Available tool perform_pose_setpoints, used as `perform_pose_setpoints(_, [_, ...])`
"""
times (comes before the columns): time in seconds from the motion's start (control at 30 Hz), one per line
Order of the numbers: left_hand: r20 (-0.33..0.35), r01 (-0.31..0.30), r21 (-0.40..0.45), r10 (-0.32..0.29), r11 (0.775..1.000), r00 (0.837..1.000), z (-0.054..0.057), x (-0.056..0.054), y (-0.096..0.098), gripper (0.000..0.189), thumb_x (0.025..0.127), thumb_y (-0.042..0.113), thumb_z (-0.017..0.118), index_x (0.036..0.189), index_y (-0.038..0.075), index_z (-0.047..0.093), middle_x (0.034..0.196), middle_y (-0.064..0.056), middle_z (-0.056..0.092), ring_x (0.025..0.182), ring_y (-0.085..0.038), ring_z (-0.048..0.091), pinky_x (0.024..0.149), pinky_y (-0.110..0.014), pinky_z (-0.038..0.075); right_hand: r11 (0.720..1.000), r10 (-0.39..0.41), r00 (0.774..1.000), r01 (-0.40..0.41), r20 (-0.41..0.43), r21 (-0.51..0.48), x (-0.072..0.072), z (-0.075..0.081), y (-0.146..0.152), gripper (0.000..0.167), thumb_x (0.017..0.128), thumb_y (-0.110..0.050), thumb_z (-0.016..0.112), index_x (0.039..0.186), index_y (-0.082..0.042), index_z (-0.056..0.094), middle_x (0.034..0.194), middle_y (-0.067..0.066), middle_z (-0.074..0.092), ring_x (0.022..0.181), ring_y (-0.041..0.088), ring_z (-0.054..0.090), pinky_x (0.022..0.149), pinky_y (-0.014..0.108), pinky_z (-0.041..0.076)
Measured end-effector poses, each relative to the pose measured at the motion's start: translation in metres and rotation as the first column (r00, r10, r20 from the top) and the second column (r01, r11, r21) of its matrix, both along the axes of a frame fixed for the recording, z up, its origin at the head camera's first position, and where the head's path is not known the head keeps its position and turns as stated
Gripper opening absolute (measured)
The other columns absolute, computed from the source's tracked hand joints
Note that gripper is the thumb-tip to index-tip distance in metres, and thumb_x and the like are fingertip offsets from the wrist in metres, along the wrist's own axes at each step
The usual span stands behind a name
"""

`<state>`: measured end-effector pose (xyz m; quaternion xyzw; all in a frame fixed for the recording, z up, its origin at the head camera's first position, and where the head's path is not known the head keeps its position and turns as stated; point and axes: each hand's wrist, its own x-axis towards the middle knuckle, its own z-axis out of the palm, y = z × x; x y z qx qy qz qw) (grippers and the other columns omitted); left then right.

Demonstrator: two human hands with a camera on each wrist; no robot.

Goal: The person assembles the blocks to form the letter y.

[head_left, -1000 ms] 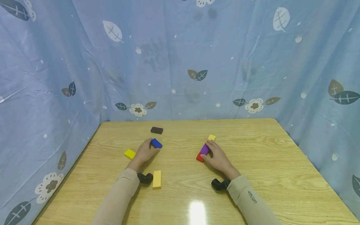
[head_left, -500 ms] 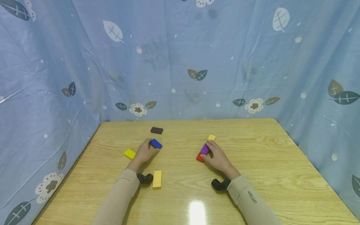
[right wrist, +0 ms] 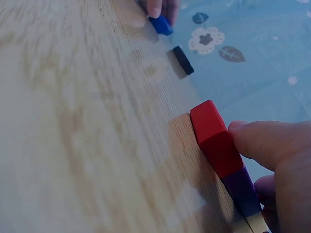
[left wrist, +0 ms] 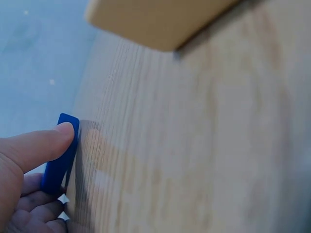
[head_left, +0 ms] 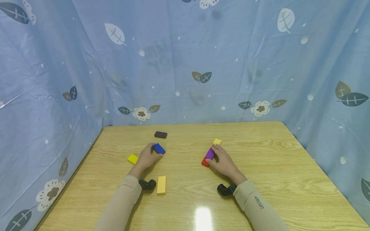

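My left hand (head_left: 146,158) pinches a blue block (head_left: 159,148) at left of the table's middle. In the left wrist view the thumb presses one face of the blue block (left wrist: 61,155), with the fingers behind it. Whether the block touches the wood is unclear. My right hand (head_left: 224,162) holds a row of blocks lying end to end: red (head_left: 205,162) nearest me, then purple (head_left: 210,154), then pale yellow (head_left: 217,141). Its thumb rests against the red block (right wrist: 214,138); the fingers reach round the purple one and are partly hidden.
A black block (head_left: 160,135) lies beyond the left hand. One bright yellow block (head_left: 132,159) sits left of that hand, partly covered by it. Beside the left wrist camera (head_left: 147,184) is an orange-yellow block (head_left: 161,185). A patterned blue curtain (head_left: 185,64) surrounds the wooden table (head_left: 260,144).
My left hand has shifted slightly left and towards me with the blue block. The head view has tilted a little. My right hand and its row look unmoved.
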<state>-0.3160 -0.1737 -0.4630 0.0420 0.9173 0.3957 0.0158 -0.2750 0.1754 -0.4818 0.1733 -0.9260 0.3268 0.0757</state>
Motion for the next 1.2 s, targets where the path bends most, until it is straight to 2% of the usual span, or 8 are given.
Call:
perform_pose_setpoints(0.2, [0.001, 0.000, 0.039, 0.000, 0.999, 1.000, 0.000, 0.001, -0.003, 0.073, 0.087, 0.024, 0.069, 0.144, -0.001, 0.031, 0.147, -0.028, 0.033, 0.135, -0.044, 0.033, 0.110, -0.052, 0.033, 1.000, 0.002, 1.000, -0.002, 0.004, -0.002, 0.000, 0.001, -0.001, 0.069, 0.090, -0.035, 0.062, 0.141, 0.006, 0.039, 0.150, 0.021, 0.033, 0.140, 0.040, 0.025, 0.112, 0.056, 0.026])
perform_pose_setpoints(0.47, [0.016, -0.014, 0.076, 0.013, 0.997, 1.000, 0.000, 0.003, -0.007, 0.075, 0.087, 0.029, 0.069, 0.145, 0.002, 0.031, 0.148, -0.026, 0.033, 0.137, -0.041, 0.032, 0.112, -0.050, 0.030, 1.000, 0.006, 1.000, -0.006, 0.022, -0.014, 0.000, 0.000, -0.002, 0.070, 0.091, -0.036, 0.062, 0.142, 0.005, 0.038, 0.151, 0.019, 0.031, 0.141, 0.039, 0.024, 0.112, 0.056, 0.026])
perform_pose_setpoints(0.73, [0.029, -0.023, 0.121, 0.019, 0.992, 0.999, -0.001, 0.004, -0.010, 0.077, 0.086, 0.029, 0.070, 0.145, 0.000, 0.030, 0.148, -0.026, 0.033, 0.137, -0.040, 0.032, 0.112, -0.047, 0.032, 1.000, 0.008, 1.000, -0.008, 0.017, -0.021, 0.001, -0.002, -0.002, 0.070, 0.090, -0.036, 0.062, 0.142, 0.005, 0.038, 0.151, 0.020, 0.031, 0.141, 0.040, 0.024, 0.112, 0.056, 0.026])
perform_pose_setpoints(1.03, [-0.003, -0.022, 0.202, 0.023, 0.979, 1.000, 0.009, 0.010, -0.009, 0.075, 0.086, 0.029, 0.071, 0.143, 0.000, 0.033, 0.144, -0.026, 0.039, 0.133, -0.040, 0.039, 0.108, -0.048, 0.038, 1.000, -0.006, 1.000, 0.006, 0.005, -0.001, 0.001, 0.001, 0.000, 0.068, 0.091, -0.034, 0.063, 0.141, 0.005, 0.039, 0.150, 0.021, 0.033, 0.140, 0.041, 0.026, 0.112, 0.056, 0.027])
perform_pose_setpoints(1.2, [-0.014, -0.027, 0.209, 0.030, 0.978, 0.999, 0.013, 0.012, -0.008, 0.077, 0.084, 0.035, 0.072, 0.144, 0.005, 0.035, 0.148, -0.021, 0.037, 0.137, -0.038, 0.035, 0.110, -0.048, 0.036, 1.000, -0.007, 1.000, 0.007, 0.013, 0.003, 0.001, 0.001, 0.000, 0.068, 0.091, -0.034, 0.063, 0.141, 0.005, 0.039, 0.150, 0.021, 0.033, 0.140, 0.041, 0.026, 0.112, 0.056, 0.027])
